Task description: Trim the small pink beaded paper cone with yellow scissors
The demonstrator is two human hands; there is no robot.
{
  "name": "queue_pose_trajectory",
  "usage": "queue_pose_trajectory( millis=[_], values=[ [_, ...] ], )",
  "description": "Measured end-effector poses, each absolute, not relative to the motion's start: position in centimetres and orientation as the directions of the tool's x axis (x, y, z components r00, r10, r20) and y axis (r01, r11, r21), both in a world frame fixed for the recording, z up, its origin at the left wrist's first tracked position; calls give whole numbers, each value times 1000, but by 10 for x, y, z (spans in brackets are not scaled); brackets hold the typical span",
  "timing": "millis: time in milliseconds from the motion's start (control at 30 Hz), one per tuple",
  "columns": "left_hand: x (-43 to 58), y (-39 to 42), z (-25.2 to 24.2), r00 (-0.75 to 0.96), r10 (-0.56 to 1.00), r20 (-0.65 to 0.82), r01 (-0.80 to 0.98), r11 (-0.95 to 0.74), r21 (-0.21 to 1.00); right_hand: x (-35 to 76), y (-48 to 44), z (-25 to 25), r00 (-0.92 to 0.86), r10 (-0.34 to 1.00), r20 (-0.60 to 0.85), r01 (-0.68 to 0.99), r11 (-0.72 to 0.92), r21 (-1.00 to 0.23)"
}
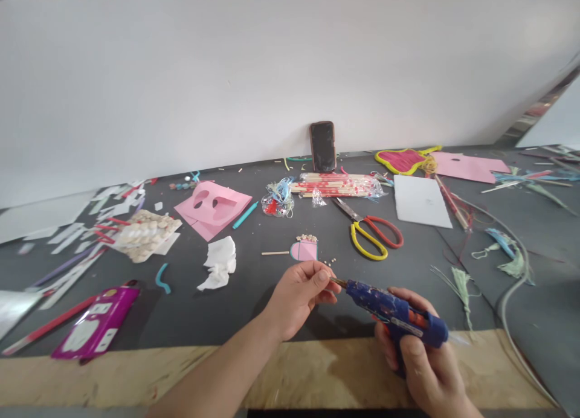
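My right hand (430, 357) is wrapped around a blue hot glue gun (385, 306), its nozzle pointing left. At that nozzle tip, my left hand (301, 297) has thumb and fingers pinched together; whatever is between them is too small or hidden to name. Just beyond the left hand lies a small pink rounded paper piece (304, 250) with tiny beige bits along its far edge. A thin wooden stick (275, 253) lies to its left, and a few loose beige bits (333, 261) lie to its right.
Scissors (362, 221) with yellow and red handles lie beyond the glue gun. A phone (323, 146) leans against the white wall. Packed sticks (339, 185), crumpled tissue (220, 263), pink paper (212, 206) and a purple packet (97, 322) are spread around. A grey cable (502, 303) runs along the right.
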State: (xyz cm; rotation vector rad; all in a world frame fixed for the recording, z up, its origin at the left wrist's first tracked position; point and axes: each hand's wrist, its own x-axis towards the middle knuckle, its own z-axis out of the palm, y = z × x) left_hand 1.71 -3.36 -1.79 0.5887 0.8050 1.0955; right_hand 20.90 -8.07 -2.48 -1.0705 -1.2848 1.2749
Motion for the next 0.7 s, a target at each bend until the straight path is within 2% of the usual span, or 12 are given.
queue_pose_trajectory(
  millis=[200, 500, 700],
  values=[
    [18, -34, -18, 231, 933, -277, -540, 360, 761, 209, -79, -22, -126, 987, 102, -41, 97, -994],
    [17, -35, -19, 231, 937, -264, -551, 349, 758, 211, -82, -19, -147, 989, -3, -95, -17, -995],
    [17, -32, -18, 236, 936, -263, -550, 351, 758, 209, -83, -19, -141, 990, 19, -102, 4, -995]
  ],
)
